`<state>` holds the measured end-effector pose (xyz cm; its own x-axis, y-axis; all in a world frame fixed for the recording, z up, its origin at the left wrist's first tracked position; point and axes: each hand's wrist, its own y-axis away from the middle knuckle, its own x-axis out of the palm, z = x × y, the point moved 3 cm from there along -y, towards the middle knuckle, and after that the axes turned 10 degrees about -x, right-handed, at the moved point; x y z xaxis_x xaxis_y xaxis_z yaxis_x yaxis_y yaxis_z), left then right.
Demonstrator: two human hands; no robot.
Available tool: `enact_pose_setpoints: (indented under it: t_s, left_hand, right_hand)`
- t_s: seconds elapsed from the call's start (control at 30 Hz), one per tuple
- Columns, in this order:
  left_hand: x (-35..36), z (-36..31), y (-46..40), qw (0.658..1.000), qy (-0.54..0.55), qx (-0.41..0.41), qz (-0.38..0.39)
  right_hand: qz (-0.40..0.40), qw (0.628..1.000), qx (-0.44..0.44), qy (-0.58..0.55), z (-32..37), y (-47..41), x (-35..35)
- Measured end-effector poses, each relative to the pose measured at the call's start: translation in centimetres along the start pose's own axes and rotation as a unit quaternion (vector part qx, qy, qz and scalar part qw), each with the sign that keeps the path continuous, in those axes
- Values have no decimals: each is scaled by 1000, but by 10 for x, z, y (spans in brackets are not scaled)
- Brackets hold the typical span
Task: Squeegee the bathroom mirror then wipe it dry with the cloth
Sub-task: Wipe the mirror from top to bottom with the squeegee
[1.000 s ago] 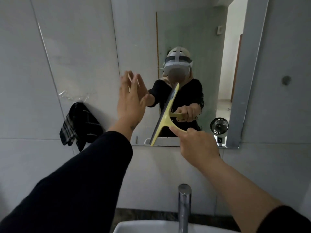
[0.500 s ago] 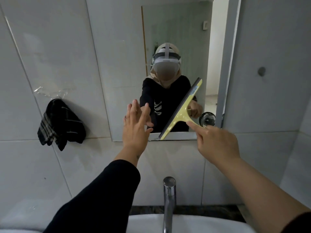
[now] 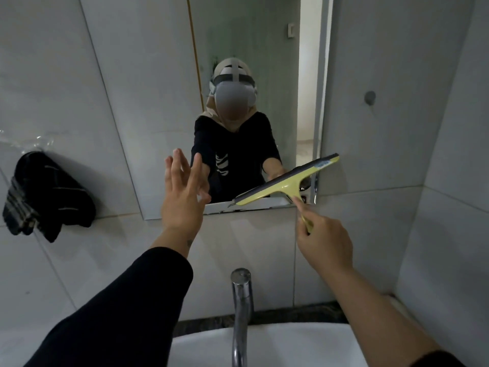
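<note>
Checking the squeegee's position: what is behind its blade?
Behind the squeegee, held by the right hand, lies the mirror's lower right corner and its frame edge. The glass directly behind the blade is covered, so whether the blade touches it cannot be seen.

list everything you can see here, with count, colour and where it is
mirror: 1, silver-edged, on the tiled wall above the basin
squeegee: 1, yellow with dark blade, tilted across the mirror's lower right corner
cloth: 1, black with pale stripes, hanging on the wall at left
tap: 1, chrome, bottom centre
basin: 1, white, under the tap
wall tiles: many, pale grey
left hand: open, fingers spread, by the mirror's lower edge
right hand: gripping the squeegee handle
</note>
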<state>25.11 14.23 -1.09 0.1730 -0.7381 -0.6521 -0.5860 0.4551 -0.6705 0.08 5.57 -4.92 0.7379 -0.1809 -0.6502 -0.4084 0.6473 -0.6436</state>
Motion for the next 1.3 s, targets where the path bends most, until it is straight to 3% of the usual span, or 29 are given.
enact_pose_setpoints:
  t_s: [0.43,0.67,0.8,1.07,1.3]
  left_hand:
    - [0,0,-1,1000,-5,5,1]
    - [-34,16,-8,997,-33,48,-48]
    - [-50,36,-10,997,-45,31,-50]
    - [-24,45,-8,997,-73,15,-8]
    - [-9,27,-5,998,-40,-48,-13]
  right_hand:
    - [-1,995,81,-57,-2,40,34]
    - [51,996,-65,14,63,25,19]
    - [67,987,-147,24,104,8,37]
    - [65,974,-181,121,89,-5,55]
    - [68,979,-130,138,35,-3,25]
